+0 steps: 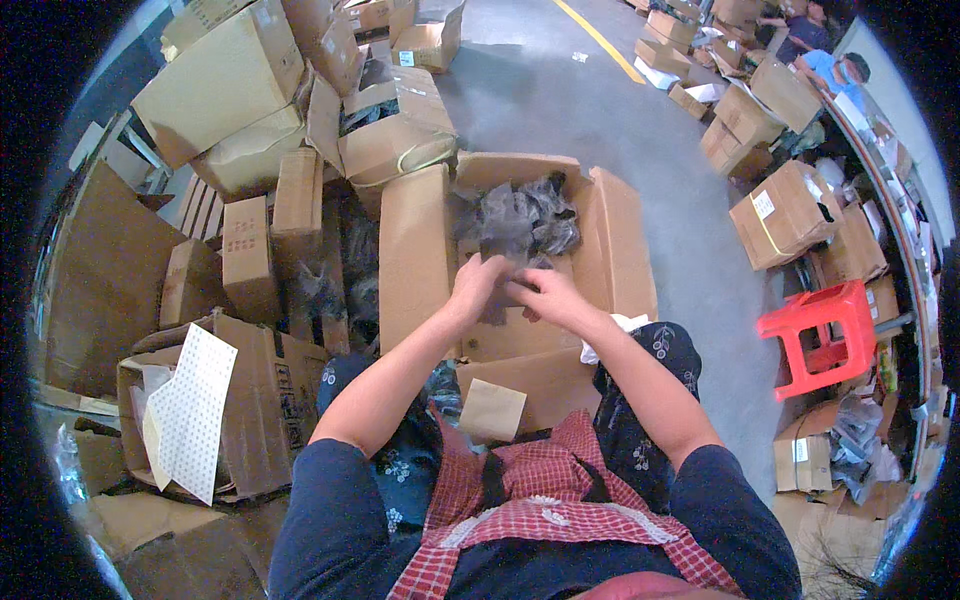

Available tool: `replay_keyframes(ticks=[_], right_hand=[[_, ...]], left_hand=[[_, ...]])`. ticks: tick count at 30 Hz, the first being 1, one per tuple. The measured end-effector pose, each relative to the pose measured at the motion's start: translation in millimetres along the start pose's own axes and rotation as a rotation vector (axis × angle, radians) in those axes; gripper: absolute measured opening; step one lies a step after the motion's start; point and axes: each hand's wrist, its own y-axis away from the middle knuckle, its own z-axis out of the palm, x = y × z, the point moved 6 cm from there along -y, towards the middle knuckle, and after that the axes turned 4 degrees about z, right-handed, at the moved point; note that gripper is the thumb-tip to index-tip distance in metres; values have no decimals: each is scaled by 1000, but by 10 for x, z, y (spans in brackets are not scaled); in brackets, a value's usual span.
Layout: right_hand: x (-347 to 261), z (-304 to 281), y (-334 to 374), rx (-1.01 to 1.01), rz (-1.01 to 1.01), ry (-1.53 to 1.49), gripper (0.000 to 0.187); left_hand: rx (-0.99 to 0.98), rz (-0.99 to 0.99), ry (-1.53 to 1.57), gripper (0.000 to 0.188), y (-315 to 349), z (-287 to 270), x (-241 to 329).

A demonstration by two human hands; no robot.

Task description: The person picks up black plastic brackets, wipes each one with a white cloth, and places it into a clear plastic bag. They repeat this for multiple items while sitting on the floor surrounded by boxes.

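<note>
An open cardboard box [415, 250] stands on the floor in front of my knees, holding a heap of dark items in clear plastic bags [520, 220]. My left hand [476, 279] and my right hand [540, 292] meet over the near side of the box, fingers pinched on a small dark bagged piece [497, 300] between them. A small brown paper packet [492, 410] lies on my lap, over a red checked apron [545, 490].
Stacked cardboard boxes [230, 90] crowd the left. A box with a white dotted sheet [190, 410] stands at my left knee. A red plastic stool [825, 335] is at the right, with more boxes [785, 210] and other people [825, 65] beyond.
</note>
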Motion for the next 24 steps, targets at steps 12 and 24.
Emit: replay_keyframes(ticks=[12, 24], right_hand=[[-258, -32, 77, -315, 190, -1106, 13], [-136, -393, -97, -14, 37, 189, 31]], left_hand=[[-595, -198, 932, 51, 431, -63, 726], [-228, -416, 961, 39, 195, 47, 223]])
